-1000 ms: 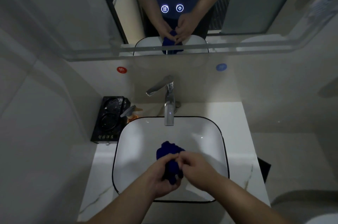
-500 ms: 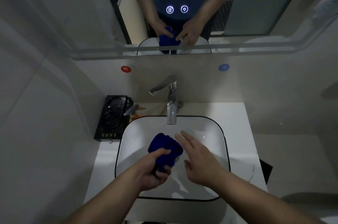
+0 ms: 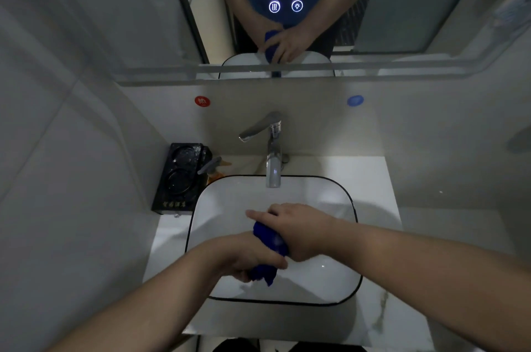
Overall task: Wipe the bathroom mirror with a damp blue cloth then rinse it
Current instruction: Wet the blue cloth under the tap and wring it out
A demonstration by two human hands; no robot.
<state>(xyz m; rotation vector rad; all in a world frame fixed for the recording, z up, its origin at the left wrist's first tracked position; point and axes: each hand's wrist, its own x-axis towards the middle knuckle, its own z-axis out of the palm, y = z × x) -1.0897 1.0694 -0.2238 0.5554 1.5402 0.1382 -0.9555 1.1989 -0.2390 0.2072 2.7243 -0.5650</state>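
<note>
Blue cloth (image 3: pixel 270 239) bunched, twisted, held over white sink (image 3: pixel 330 291).

counter (image 3: pixel 370 179): white, marbled | on it: basin (image 3: pixel 349 196), black tray (image 3: pixel 178 179), possibly pump bottle (image 3: pixel 214 170)

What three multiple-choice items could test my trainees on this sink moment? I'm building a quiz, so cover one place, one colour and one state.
1. Where is the cloth?
A. On the counter beside the tap
B. Over the basin, between both hands
C. Pressed against the mirror

2. What colour is the round sticker on the wall to the left of the tap?
A. Red
B. Green
C. Yellow

3. How is the cloth held?
A. Spread flat
B. Hanging from one finger
C. Bunched and gripped by both hands

Answers:
1 B: the left hand and right hand hold it above the white basin.
2 A: it is red; the one on the right is blue.
3 C: each hand closes around one end of the wadded cloth.
</note>
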